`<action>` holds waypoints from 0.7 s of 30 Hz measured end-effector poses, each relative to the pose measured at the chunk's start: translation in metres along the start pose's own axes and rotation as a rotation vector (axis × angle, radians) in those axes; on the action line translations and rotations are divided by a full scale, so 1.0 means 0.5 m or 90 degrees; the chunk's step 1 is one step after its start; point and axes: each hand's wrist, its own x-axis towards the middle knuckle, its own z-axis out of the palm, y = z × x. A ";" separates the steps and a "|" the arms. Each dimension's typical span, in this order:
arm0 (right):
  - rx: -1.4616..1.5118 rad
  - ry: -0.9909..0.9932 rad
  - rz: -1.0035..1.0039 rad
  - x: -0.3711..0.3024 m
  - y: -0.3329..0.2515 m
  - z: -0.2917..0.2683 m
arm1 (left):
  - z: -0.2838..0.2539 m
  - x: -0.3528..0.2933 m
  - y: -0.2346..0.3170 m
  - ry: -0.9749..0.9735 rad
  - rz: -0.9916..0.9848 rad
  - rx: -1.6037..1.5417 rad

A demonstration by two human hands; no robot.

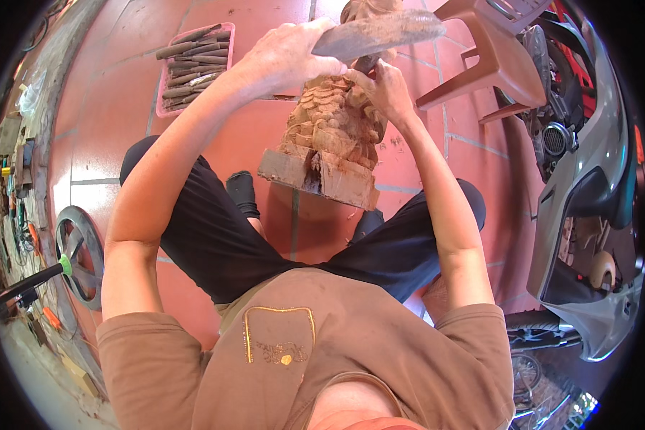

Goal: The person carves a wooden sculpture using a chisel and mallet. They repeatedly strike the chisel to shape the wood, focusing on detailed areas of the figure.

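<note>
Fingers of your left hand (285, 56) are wrapped tight around the near end of a grey-brown wooden club (387, 34), which reaches across to the right above the work. Those of your right hand (388, 92) are curled in close about a dark tool (366, 63), just under the club; the club hides much of it, so you can't make out its full shape.

At your far left, a cluttered strip of tools (21, 186) runs along the edge, with a grey wheel (66, 264) with a green hub beside it. Next comes a pink basket (160, 93) on the red tiled floor (107, 107), heaped with dark, slender tools (193, 66). In front of you, between your knees, is the brown wood carving (330, 122): overlapping scales cover its middle, its squared, notched base points toward you, and its rounded far end shows beyond the club. Your dark-covered feet are near the base, one to each side. Right of the carving you have a brown plastic chair (491, 61), then a grey motorbike (552, 215) at the far right.
</note>
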 end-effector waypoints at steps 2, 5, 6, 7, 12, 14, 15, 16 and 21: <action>-0.002 -0.019 0.017 0.004 0.003 -0.003 | -0.009 0.001 -0.009 0.050 0.023 -0.029; 0.010 -0.047 0.033 0.006 0.009 -0.007 | -0.045 0.007 0.016 0.051 -0.022 -0.095; 0.015 -0.049 0.027 0.011 0.012 -0.009 | -0.056 0.010 0.026 0.037 -0.051 -0.121; 0.022 -0.054 0.020 0.016 0.012 -0.008 | -0.058 0.009 0.024 0.045 -0.047 -0.120; 0.080 -0.012 0.146 0.049 0.024 -0.021 | -0.055 0.012 0.026 0.048 -0.049 -0.130; 0.095 -0.023 0.099 0.038 -0.002 -0.005 | -0.051 0.012 0.018 0.044 -0.040 -0.128; 0.031 -0.035 0.064 0.031 -0.012 -0.015 | -0.051 0.011 0.013 0.042 -0.036 -0.128; 0.052 -0.051 0.076 0.030 -0.020 -0.023 | -0.054 0.008 0.016 0.041 -0.042 -0.121; 0.074 -0.107 0.095 0.021 0.027 -0.010 | -0.062 0.000 0.021 0.051 -0.038 -0.117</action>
